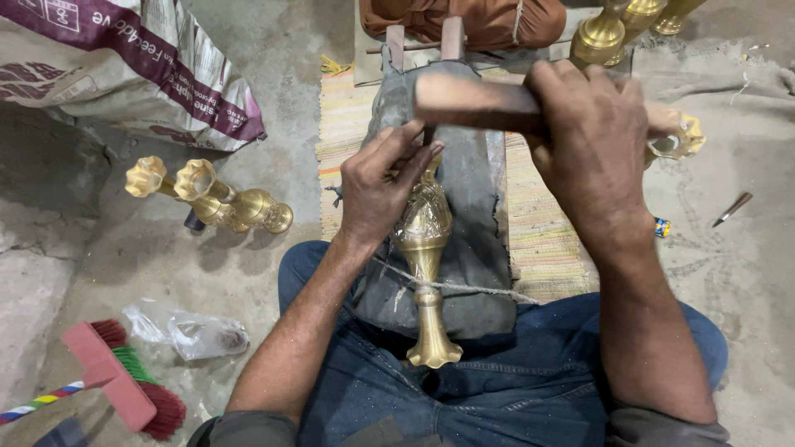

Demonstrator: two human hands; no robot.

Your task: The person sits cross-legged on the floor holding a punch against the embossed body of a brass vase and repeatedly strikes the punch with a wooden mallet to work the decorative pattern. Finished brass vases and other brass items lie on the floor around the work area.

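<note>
so your left hand (383,189) pinches a small punch on the half-patterned brass vase (424,248), your right hand (590,136) grips the wooden mallet (476,101), stem and foot plain.

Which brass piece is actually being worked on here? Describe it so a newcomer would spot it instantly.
Start at the striped mat in front of the person's knees. On it lies a dark padded block, and the brass vase rests along that block under the left hand. Unlike the loose brass pieces on the floor, a cord ties it down.
</note>
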